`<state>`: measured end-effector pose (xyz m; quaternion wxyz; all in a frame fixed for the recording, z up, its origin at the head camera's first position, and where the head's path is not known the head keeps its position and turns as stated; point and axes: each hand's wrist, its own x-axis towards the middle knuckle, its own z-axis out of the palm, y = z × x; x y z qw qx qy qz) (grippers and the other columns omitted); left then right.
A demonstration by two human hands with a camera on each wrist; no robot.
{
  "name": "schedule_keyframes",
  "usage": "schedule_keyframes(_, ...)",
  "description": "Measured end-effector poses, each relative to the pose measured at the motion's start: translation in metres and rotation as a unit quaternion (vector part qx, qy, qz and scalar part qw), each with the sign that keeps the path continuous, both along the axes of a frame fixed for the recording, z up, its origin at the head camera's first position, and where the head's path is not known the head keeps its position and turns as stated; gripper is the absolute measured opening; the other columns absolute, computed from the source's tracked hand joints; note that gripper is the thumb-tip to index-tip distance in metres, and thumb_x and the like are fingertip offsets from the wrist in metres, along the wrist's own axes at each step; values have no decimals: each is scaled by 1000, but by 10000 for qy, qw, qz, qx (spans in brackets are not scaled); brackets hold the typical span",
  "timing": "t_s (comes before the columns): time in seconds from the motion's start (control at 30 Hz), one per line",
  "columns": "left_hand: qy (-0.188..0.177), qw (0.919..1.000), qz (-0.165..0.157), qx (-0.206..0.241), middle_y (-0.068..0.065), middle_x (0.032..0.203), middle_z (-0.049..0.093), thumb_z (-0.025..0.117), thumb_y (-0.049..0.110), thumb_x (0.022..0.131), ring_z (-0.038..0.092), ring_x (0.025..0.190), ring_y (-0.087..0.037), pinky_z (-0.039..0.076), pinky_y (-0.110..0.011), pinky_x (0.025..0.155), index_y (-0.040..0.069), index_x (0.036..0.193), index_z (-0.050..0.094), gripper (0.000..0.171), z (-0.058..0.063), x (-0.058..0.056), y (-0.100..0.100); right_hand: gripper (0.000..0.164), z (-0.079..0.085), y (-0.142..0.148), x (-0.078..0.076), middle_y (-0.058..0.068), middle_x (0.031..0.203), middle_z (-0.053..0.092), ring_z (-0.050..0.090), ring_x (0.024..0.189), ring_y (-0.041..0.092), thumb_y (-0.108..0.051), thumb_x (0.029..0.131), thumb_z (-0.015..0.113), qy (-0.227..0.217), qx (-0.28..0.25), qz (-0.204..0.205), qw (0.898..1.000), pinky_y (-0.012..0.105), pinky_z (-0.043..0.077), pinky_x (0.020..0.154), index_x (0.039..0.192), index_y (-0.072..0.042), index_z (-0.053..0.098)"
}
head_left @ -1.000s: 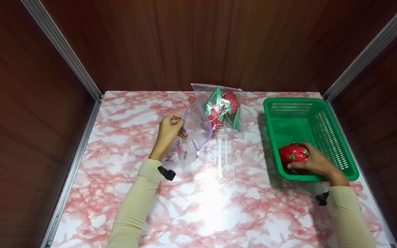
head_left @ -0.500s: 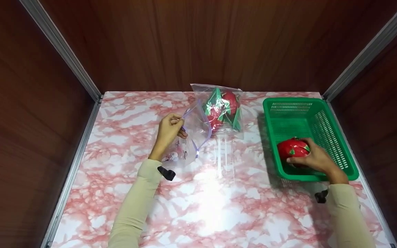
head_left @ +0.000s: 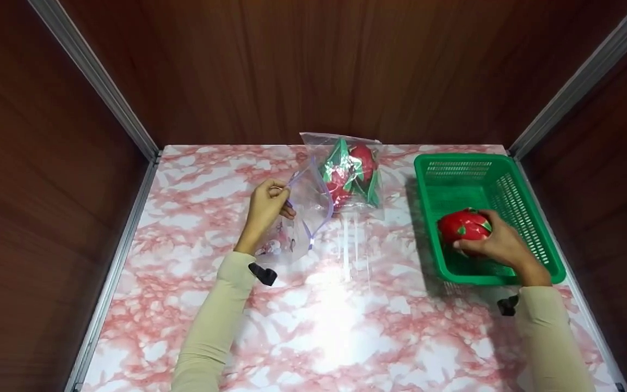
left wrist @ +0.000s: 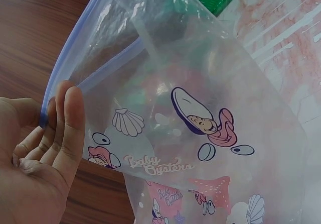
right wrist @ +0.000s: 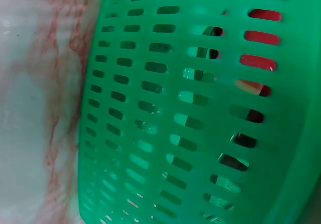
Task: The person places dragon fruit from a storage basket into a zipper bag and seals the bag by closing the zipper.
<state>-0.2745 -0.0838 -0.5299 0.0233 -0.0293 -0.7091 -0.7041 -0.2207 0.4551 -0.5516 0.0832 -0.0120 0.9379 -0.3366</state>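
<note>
Between thumb and fingers, my left hand [head_left: 271, 202] pinches the purple zip edge of a clear zip bag [left wrist: 165, 118], which hangs with its mouth spread toward the right. Cartoon prints and the words "Baby Oysters" mark its side in the left wrist view. Over on the right, my right hand [head_left: 498, 242] grips a red dragon fruit [head_left: 461, 227] with green scales, inside the front end of a green basket [head_left: 428, 218]. From the right wrist the basket's slotted wall [right wrist: 145, 103] hides most of the hand, with red showing through some slots.
Behind the held bag, a second clear bag [head_left: 313, 142] containing red and green dragon fruits lies near the back wall [head_left: 270, 71]. Wood-patterned panels with metal corner strips enclose the pink marbled table [head_left: 194, 316] on three sides.
The right hand has lifted the dragon fruit slightly and moved it a little toward the back of the basket. My left hand and its bag have stayed nearly still.
</note>
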Motion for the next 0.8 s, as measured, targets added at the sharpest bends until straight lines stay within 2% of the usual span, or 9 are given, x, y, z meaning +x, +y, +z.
schedule_keyframes(0.13, -60, 10000, 10, 26, -23, 75, 69, 58, 1, 106, 69, 49, -15, 65, -33, 53, -10, 117, 61, 17, 1, 0, 0, 105, 4, -1, -1, 34, 148, 50, 55, 124, 53, -56, 87, 84, 283, 127, -16, 9995, 71, 56, 99, 160, -3, 31)
schedule_keyframes(0.23, -94, 9999, 37, 48, -26, 76, 69, 58, 0, 105, 68, 49, -15, 65, -33, 53, -10, 116, 61, 15, 2, 0, 1, 101, 6, -1, -1, 34, 146, 52, 56, 123, 54, -55, 89, 83, 454, 223, 23, 9987, 73, 55, 98, 159, -3, 32)
schedule_keyframes(0.43, -70, 9999, 53, 53, -18, 72, 69, 58, 0, 105, 69, 49, -15, 64, -33, 52, -6, 113, 63, 11, 1, 0, 1, 100, 8, -1, -3, 34, 145, 52, 56, 122, 54, -56, 90, 82, 507, 249, 59, 9984, 74, 55, 97, 160, -4, 32)
schedule_keyframes(0.8, -65, 10000, 19, 67, -9, 69, 68, 58, 0, 106, 69, 49, -15, 64, -33, 52, -6, 114, 63, 12, 3, 2, 1, 101, 14, 0, -4, 32, 145, 54, 56, 121, 52, -62, 89, 79, 639, 422, -41, 9971, 75, 54, 96, 161, -8, 34)
